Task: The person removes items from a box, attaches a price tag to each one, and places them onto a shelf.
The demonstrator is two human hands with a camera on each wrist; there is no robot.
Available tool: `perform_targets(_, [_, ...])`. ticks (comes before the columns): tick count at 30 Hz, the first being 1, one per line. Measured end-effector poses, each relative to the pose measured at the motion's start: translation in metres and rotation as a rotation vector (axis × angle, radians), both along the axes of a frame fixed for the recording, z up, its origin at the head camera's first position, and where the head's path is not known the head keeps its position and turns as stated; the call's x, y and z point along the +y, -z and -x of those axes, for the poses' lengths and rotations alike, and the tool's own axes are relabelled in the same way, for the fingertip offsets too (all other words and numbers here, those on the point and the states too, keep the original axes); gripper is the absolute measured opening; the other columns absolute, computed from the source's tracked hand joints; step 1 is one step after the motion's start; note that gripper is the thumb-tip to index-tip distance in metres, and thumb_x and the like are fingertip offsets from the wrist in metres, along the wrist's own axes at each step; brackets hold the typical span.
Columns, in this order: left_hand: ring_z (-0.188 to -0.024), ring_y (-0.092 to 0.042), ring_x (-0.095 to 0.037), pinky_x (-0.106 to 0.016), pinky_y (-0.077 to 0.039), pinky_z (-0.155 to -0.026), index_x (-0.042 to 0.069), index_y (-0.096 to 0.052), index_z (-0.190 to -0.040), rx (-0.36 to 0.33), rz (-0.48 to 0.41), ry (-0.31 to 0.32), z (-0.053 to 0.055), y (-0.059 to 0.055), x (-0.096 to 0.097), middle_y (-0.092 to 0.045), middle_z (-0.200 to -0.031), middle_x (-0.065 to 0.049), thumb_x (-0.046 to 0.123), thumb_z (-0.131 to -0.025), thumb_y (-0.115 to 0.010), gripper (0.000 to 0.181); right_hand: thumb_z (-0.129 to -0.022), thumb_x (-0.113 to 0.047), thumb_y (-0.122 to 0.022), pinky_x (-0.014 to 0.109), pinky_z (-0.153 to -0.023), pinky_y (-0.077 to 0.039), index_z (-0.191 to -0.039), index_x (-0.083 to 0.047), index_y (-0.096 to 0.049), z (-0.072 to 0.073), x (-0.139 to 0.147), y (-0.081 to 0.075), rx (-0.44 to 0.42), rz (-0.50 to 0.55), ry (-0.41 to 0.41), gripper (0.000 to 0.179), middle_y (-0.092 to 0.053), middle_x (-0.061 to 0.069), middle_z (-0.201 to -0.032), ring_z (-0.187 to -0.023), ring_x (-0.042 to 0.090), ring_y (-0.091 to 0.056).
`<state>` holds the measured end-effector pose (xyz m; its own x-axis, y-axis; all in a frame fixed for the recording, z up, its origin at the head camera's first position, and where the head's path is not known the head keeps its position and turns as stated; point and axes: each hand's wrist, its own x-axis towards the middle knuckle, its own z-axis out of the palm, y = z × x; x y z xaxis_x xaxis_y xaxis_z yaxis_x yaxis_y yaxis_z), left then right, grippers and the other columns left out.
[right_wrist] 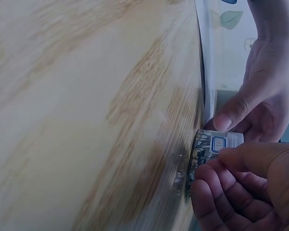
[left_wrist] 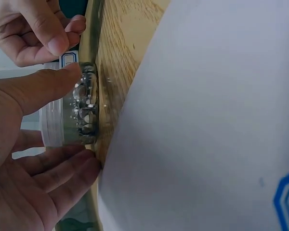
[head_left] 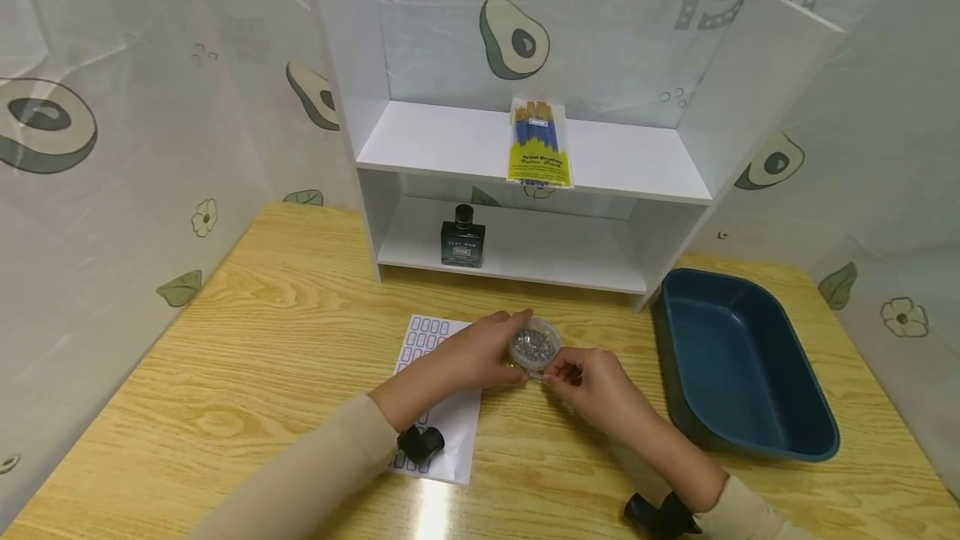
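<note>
A small round clear jar (head_left: 534, 345) with silvery beads or gems inside stands upright on the wooden table. My left hand (head_left: 491, 350) holds it from the left, thumb at the near side and fingers behind. At the jar's near side, my right hand (head_left: 594, 386) pinches the edge of a small white label (right_wrist: 217, 144) with a blue border, its other fingers curled. The label lies against the jar wall, and the left thumb touches its end in the left wrist view. Under my left forearm lies a sheet of labels (head_left: 457, 440), partly covered.
Behind the hands stands a white shelf (head_left: 450, 136) with a pack of artist brushes (head_left: 538, 144) on top and a dark bottle (head_left: 462, 238) below. A deep blue-green bin (head_left: 738, 357) sits to the right. Patterned sheeting hangs around the table.
</note>
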<state>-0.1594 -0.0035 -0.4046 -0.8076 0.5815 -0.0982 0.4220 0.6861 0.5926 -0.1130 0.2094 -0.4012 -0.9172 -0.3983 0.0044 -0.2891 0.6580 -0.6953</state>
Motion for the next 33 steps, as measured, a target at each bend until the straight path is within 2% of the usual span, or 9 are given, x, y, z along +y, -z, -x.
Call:
perform_targets(9, [-0.128,-0.066,-0.030,-0.044,-0.058,-0.103,0.013,-0.044,-0.157,0.067,0.024,-0.028,-0.003,0.002,0.002,-0.061,-0.147,-0.016,0.031,-0.088,-0.086,0.083,-0.096,-0.007,-0.074,0.020,-0.058,-0.053,-0.087,-0.007,-0.073,-0.003,-0.003,0.002,-0.008,-0.005,0.020,0.008,-0.073,0.000,-0.079,-0.068,0.001,-0.060])
perform_targets(17, [-0.125,-0.068,-0.029,-0.045,-0.058,-0.102,0.016,-0.049,-0.154,0.074,0.025,-0.046,-0.003,0.001,0.002,-0.064,-0.144,-0.013,0.032,-0.087,-0.086,0.078,-0.095,-0.006,-0.074,0.020,-0.059,-0.053,-0.087,-0.007,-0.073,-0.003,-0.005,0.001,0.007,-0.025,0.026,0.008,-0.073,0.000,-0.079,-0.069,0.001,-0.060])
perform_targets(21, [-0.123,-0.069,-0.028,-0.044,-0.059,-0.100,0.015,-0.050,-0.153,0.092,0.029,-0.038,-0.002,0.000,0.001,-0.066,-0.142,-0.013,0.032,-0.086,-0.087,0.078,-0.096,-0.005,-0.073,0.019,-0.059,-0.053,-0.089,-0.006,-0.073,-0.001,-0.003,-0.002,0.013,-0.057,0.013,0.006,-0.073,0.000,-0.080,-0.069,0.001,-0.061])
perform_targets(25, [-0.122,-0.069,-0.027,-0.042,-0.059,-0.101,0.014,-0.049,-0.153,0.099,0.026,-0.031,0.000,0.001,0.001,-0.066,-0.141,-0.013,0.031,-0.086,-0.087,0.078,-0.096,-0.006,-0.073,0.021,-0.060,-0.053,-0.094,-0.003,-0.071,0.001,0.001,-0.011,-0.028,-0.109,0.022,0.004,-0.072,0.002,-0.082,-0.071,0.005,-0.063])
perform_targets(27, [-0.122,-0.069,-0.027,-0.042,-0.058,-0.102,0.013,-0.049,-0.154,0.099,0.023,-0.025,0.001,0.000,0.002,-0.066,-0.141,-0.013,0.031,-0.087,-0.086,0.079,-0.095,-0.007,-0.074,0.024,-0.063,-0.055,-0.102,0.001,-0.069,0.003,0.003,-0.016,-0.044,-0.138,0.030,0.012,-0.071,0.005,-0.087,-0.076,0.009,-0.064])
perform_targets(33, [-0.125,-0.067,-0.028,-0.043,-0.057,-0.105,0.010,-0.049,-0.153,0.082,-0.004,-0.008,0.002,-0.002,0.002,-0.065,-0.141,-0.015,0.027,-0.087,-0.086,0.077,-0.094,-0.016,-0.079,0.043,-0.082,-0.060,-0.141,0.009,-0.049,0.009,0.003,-0.021,-0.071,-0.131,0.003,0.061,-0.068,0.019,-0.118,-0.103,0.028,-0.068])
